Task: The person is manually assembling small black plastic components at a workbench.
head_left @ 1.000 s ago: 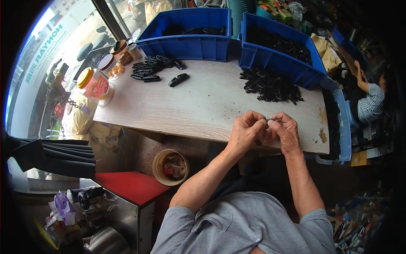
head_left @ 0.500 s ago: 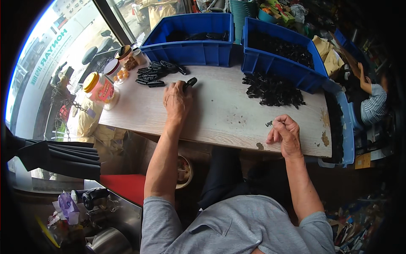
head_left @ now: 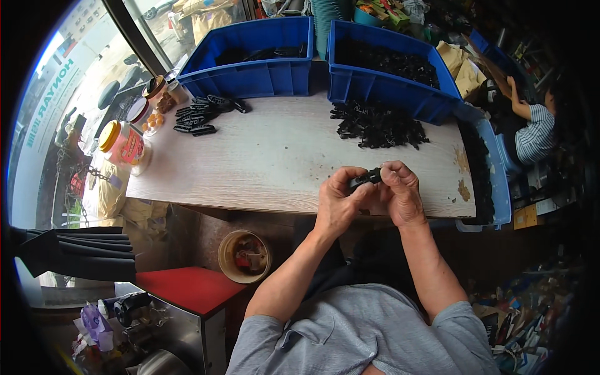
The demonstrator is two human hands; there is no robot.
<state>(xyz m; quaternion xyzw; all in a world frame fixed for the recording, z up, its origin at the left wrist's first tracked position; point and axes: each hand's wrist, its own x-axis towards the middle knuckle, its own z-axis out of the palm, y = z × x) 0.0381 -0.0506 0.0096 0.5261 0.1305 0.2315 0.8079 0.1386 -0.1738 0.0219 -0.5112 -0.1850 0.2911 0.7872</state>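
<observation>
Left hand point(head_left: 336, 203) pinches a slim, dark, oblong piece point(head_left: 369, 177); right hand point(head_left: 405, 199) pinches its end

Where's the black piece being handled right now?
In the head view, right of centre: the black piece is held between the left hand and the right hand, near the front edge of the table, below the pile of small black parts.

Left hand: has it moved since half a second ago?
Yes: against the table, the left hand has shifted right and back, from beside the left-side black pile to above the near edge.
</observation>
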